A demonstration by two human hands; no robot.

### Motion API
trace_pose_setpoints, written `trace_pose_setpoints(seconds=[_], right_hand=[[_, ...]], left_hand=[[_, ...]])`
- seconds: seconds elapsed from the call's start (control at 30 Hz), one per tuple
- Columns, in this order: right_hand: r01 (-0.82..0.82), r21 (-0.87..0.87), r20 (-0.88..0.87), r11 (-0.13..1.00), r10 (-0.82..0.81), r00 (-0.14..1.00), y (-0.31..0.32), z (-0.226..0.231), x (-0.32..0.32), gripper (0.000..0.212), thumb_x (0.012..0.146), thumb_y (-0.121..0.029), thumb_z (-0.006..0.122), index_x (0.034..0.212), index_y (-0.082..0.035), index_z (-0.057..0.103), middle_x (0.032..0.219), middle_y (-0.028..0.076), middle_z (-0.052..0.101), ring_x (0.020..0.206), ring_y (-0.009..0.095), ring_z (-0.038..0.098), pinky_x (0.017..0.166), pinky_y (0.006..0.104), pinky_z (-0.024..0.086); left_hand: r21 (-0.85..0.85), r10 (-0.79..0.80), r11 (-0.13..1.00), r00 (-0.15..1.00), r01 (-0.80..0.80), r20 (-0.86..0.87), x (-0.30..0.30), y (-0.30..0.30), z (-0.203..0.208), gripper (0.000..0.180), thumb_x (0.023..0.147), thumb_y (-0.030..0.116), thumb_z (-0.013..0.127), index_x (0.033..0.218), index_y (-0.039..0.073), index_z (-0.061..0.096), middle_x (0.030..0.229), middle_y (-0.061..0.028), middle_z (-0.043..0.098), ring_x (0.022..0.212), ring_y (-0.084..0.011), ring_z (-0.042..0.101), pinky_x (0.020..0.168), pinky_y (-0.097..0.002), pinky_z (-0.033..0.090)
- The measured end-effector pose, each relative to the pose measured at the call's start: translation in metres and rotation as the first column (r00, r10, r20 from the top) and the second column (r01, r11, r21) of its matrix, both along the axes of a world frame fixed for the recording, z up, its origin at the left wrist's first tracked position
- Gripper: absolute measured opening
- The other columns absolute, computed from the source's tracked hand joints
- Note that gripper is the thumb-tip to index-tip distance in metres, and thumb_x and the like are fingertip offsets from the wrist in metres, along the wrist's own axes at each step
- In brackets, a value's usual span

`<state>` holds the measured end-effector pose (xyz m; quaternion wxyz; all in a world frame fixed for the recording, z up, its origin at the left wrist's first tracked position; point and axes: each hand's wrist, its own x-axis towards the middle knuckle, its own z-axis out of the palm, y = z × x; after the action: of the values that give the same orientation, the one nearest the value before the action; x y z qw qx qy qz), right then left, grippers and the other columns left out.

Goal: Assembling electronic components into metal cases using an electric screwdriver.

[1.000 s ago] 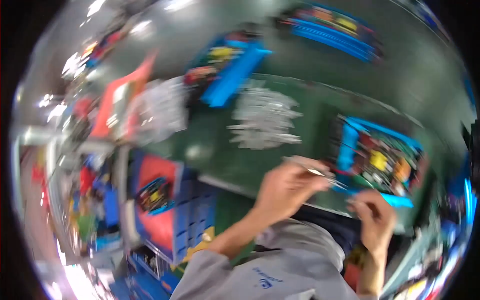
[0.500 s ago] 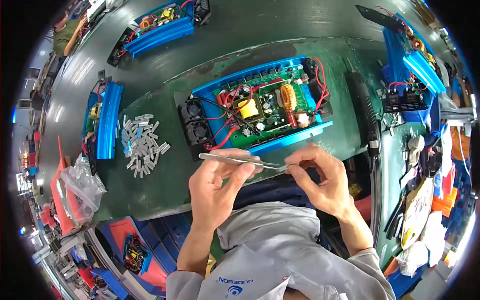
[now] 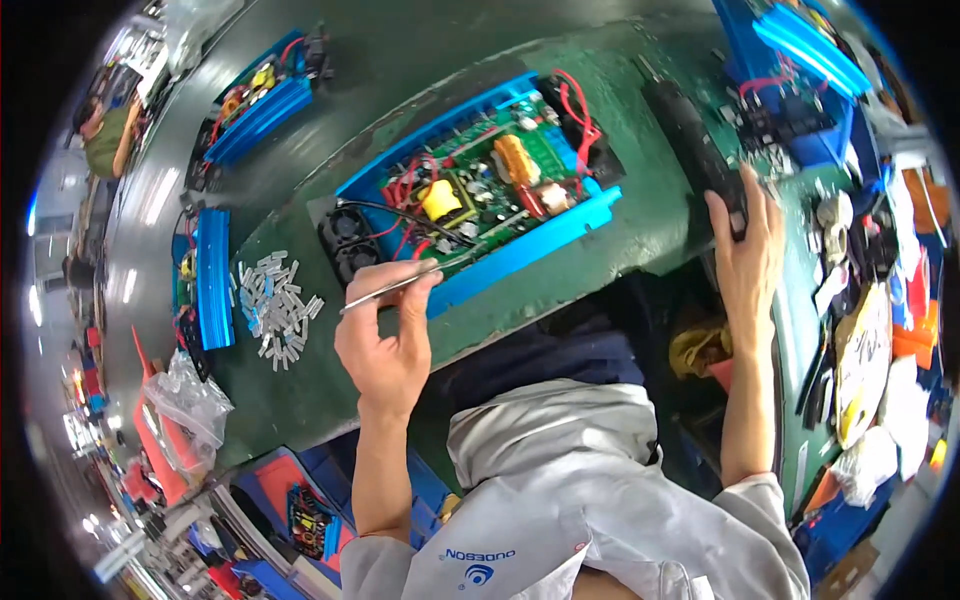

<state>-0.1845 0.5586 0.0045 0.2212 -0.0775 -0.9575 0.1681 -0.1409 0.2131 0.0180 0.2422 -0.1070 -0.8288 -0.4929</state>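
My left hand [image 3: 388, 355] pinches a pair of metal tweezers [image 3: 385, 288], whose tips reach over the near side of an open inverter [image 3: 560, 228] in a blue metal housing. Inside it are a green circuit board, a yellow transformer [image 3: 440, 200], a copper coil [image 3: 516, 160] and red and black wires. Two black fans [image 3: 350, 240] sit at its left end. Over on the right, my right hand [image 3: 750, 255] grips the near end of a black electric screwdriver [image 3: 690, 135], thumb on one side and fingers on the other. The screwdriver lies on the green bench, its bit pointing away.
A pile of small silvery pieces [image 3: 280, 310] lies left of the inverter. More blue-housed units stand at the far left [image 3: 262, 110], left [image 3: 214, 280] and far right [image 3: 810, 50]. A clear plastic bag [image 3: 190, 405] sits by the bench's left edge.
My hands have parted: the right moved from the tweezers' tips to the screwdriver, while the left kept the tweezers and brought their tips to the inverter. The whole view has shifted and tilted.
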Motion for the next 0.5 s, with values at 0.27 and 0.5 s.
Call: trace_pose_setpoints(seconds=[0.27,0.5], right_hand=[[-0.027,-0.6,0.166,0.799,0.157,0.974,-0.028,-0.012,0.106,0.061,0.086,-0.012,0.072,0.141,0.0,0.048,0.121,0.016,0.061,0.113,0.024,0.059,0.099,0.0343,0.045],[0.181,-0.962,0.267,0.203,0.572,0.776,-0.066,-0.026,0.169,0.057,0.083,-0.012,0.072,0.134,-0.002,0.05,0.09,0.001,0.058,0.08,0.01,0.055,0.07,0.0273,0.044]], left_hand=[[-0.166,-0.009,0.986,0.997,-0.002,-0.07,-0.016,0.011,-0.011,0.01,0.09,-0.002,0.071,0.096,-0.003,0.062,0.094,-0.0131,0.071,0.082,-0.022,0.07,0.074,-0.0298,0.055],[-0.239,0.053,0.97,0.998,-0.044,0.03,-0.017,0.026,-0.005,0.012,0.094,-0.001,0.067,0.104,-0.005,0.064,0.1,-0.0125,0.07,0.088,-0.0183,0.07,0.081,-0.029,0.056]])
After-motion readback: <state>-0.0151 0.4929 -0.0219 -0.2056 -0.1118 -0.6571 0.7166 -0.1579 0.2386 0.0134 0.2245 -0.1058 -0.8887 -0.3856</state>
